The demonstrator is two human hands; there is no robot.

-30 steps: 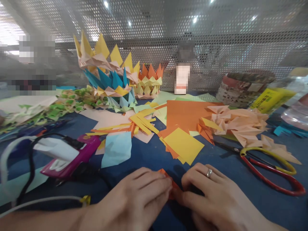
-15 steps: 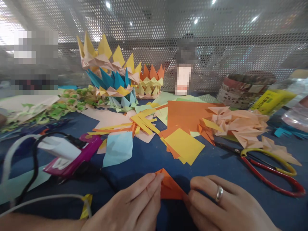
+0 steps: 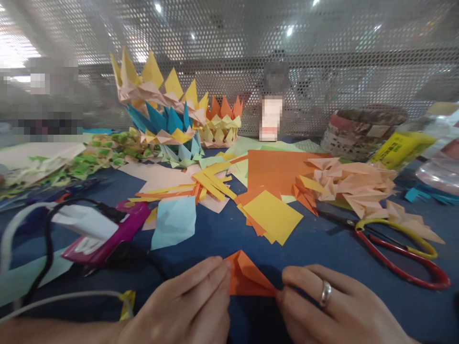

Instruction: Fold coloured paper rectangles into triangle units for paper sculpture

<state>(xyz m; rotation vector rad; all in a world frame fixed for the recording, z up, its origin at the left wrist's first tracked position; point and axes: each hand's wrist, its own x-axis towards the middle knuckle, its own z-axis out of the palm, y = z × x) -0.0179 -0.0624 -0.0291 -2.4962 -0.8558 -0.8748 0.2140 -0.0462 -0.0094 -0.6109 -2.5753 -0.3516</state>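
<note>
Biggest thing first: your blue table (image 3: 222, 234) runs the whole width of the frame, with the perforated metal screen (image 3: 340, 71) closing off the top. In the upper left stand the stacked paper crowns (image 3: 161, 110). The big orange sheet (image 3: 276, 167) is in the centre and the pile of peach folded units (image 3: 355, 186) is to the right of it. In front of those are the yellow square (image 3: 273, 215), the light blue paper (image 3: 174, 222), the pink glue gun (image 3: 114, 234) at left and the scissors (image 3: 401, 248) at right. Your left hand (image 3: 186, 306) and right hand (image 3: 330, 306) sit at the bottom centre with the orange folded piece (image 3: 247, 279) between them. A second ago both hands were pressed down over it, fingertips almost meeting, and you could barely see it. Now they've pulled apart and it shows as a triangle, point up toward the middle of the frame. Your right thumb and forefinger are closed on its right corner. Your left fingers are straight and together, with the tips on its left edge. The thumb is hidden, so I can't tell if that hand grips or just presses. For room, there's a bare blue strip just above the piece, the glue gun's cords loop at lower left, and the scissors are well apart on the right.
</note>
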